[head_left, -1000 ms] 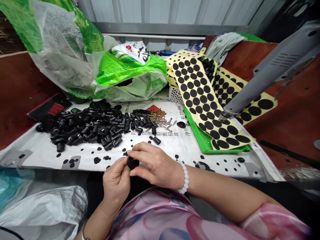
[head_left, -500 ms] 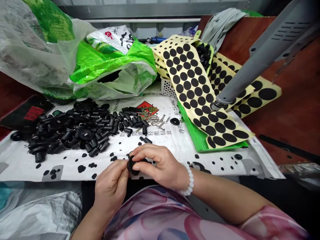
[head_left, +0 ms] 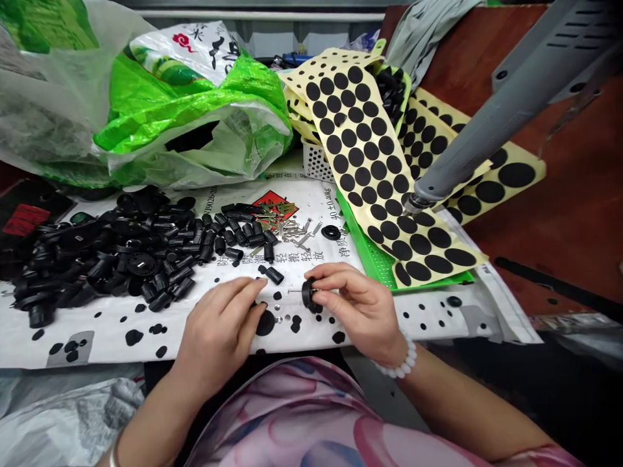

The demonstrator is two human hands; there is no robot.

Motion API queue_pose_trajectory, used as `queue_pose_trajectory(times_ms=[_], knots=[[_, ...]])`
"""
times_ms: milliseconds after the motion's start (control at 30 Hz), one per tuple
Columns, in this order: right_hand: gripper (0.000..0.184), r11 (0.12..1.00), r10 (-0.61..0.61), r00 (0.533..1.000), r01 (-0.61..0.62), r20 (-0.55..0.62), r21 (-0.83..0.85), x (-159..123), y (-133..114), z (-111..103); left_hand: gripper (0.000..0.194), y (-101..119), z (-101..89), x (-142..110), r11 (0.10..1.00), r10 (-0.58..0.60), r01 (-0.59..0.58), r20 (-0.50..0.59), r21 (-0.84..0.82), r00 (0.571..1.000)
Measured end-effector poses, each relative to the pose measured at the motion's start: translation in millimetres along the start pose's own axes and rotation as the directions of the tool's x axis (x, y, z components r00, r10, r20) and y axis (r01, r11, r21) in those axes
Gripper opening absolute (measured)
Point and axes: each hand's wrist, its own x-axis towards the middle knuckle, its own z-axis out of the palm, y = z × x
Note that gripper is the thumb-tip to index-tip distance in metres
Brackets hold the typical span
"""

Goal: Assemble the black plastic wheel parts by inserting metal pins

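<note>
My right hand (head_left: 363,311) pinches a small round black plastic part (head_left: 308,296) just above the white sheet. From that part's left side a thin metal pin (head_left: 294,291) sticks out toward my other hand. My left hand (head_left: 217,334) is curled, thumb and fingertips close together; a dark bit shows between them, too small to name. A gap separates the two hands. Beyond them lies a short black ribbed sleeve (head_left: 274,275). Small metal strips (head_left: 299,235) are scattered farther back, beside a heap of black plastic parts (head_left: 111,250) on the left.
A grey powered tool (head_left: 467,143) slants in from the upper right, its tip over a sheet of black round stickers (head_left: 363,155). Under that sheet is a green tray (head_left: 374,263). A green and white plastic bag (head_left: 195,117) stands at the back left. Black dots litter the white sheet (head_left: 195,344).
My hands were together on the black round part; now my right hand has drawn it away to the right, and its metal pin shows. The camera view has shifted right and down.
</note>
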Motion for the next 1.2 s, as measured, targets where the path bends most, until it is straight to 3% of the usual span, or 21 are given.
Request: queue_pose_trajectory(times_ms=[100,200,467,667,767,833,933,1067,1200], knots=[[0.007,0.999,-0.012,0.999,0.010,-0.029,-0.051,-0.5,2.1,-5.8,0.032,-13.7,14.0,19.3,0.981,0.101,-0.115,0.097,0.156,0.990],[0.008,0.994,-0.059,0.998,0.056,-0.025,-0.096,-2.7,2.6,-8.3,0.026,-22.3,24.3,29.4,0.969,0.134,-0.158,0.131,0.189,0.982],[0.006,0.993,-0.051,0.997,0.044,-0.060,-0.110,-3.1,4.2,-11.6,0.022,-18.3,27.4,31.8,0.975,0.053,-0.076,0.112,0.208,0.992],[0.008,0.994,-0.066,0.994,0.057,-0.092,-0.096,-4.0,8.7,-10.0,0.027,-21.4,28.8,49.5,0.993,-0.050,0.054,-0.043,0.108,0.998],[0.008,0.994,-0.063,0.994,0.054,-0.088,-0.097,-4.5,9.8,-10.2,0.035,-32.3,24.9,61.2,0.976,0.027,-0.052,0.119,0.211,0.993],[0.008,0.993,-0.068,0.996,0.062,-0.060,-0.105,-4.6,10.0,-10.1,0.042,-38.7,23.9,69.2,0.941,0.101,-0.178,0.265,0.286,0.959],[0.006,0.988,-0.097,0.995,0.095,-0.008,-0.118,-5.1,9.8,-8.9,0.039,-45.8,22.6,78.9,0.898,0.178,-0.290,0.331,0.330,0.927],[0.004,0.979,-0.127,0.990,0.135,0.061,-0.152,-6.7,8.9,-8.0,0.025,-52.9,11.0,76.3,0.911,0.209,-0.277,0.240,0.304,0.948],[0.007,0.975,-0.109,0.979,0.139,0.175,-0.174,-6.5,5.8,-11.1,0.028,-45.4,-7.3,44.9,0.987,0.027,-0.030,0.018,0.160,0.999]])
